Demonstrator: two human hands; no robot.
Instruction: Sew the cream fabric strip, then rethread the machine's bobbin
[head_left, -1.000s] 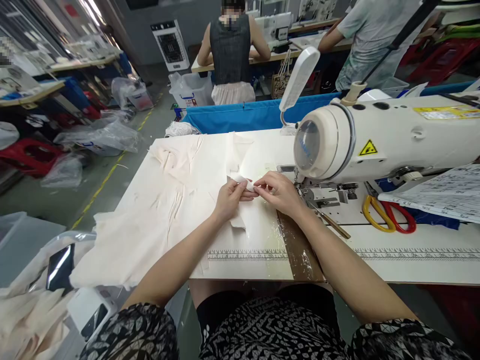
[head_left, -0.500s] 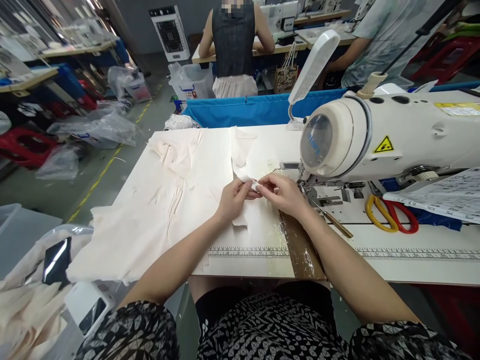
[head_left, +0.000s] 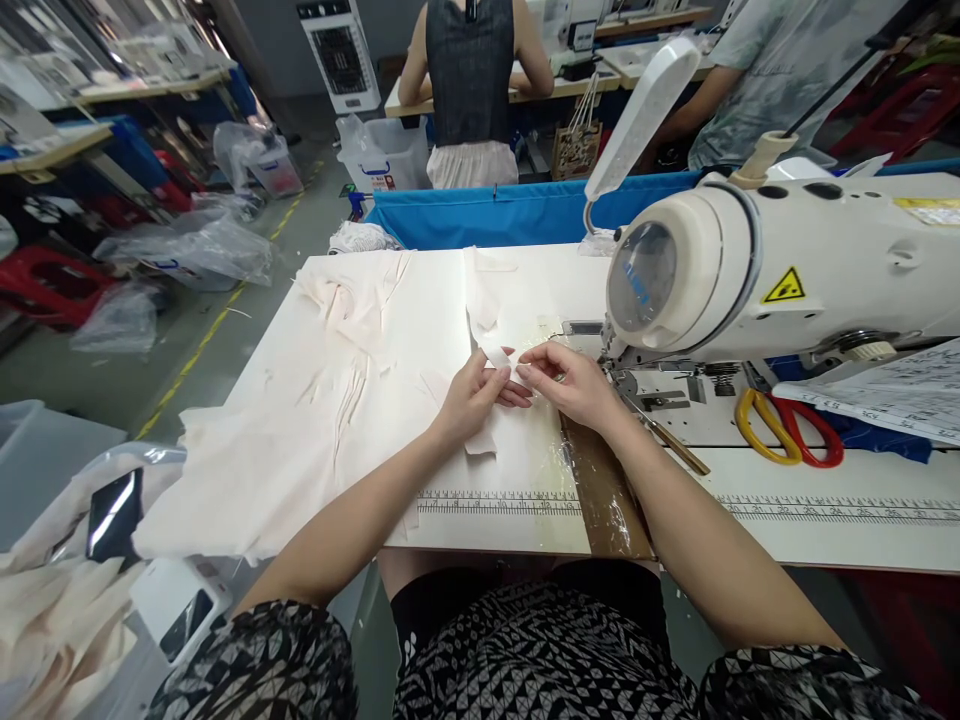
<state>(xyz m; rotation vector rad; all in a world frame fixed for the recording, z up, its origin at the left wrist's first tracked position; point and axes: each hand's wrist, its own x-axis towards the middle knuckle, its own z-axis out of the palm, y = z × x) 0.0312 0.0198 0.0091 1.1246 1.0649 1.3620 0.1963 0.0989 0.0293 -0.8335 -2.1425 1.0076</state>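
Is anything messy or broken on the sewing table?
Nothing looks broken. The cream fabric lies rumpled and droops off the table's left edge. Both hands, left hand and right hand, pinch a small fabric piece.

A single head-worn camera looks forward and down, close over the bench (head_left: 750, 540) and sewing machine (head_left: 750, 260), with the workshop floor (head_left: 225, 330) and two other workers beyond.
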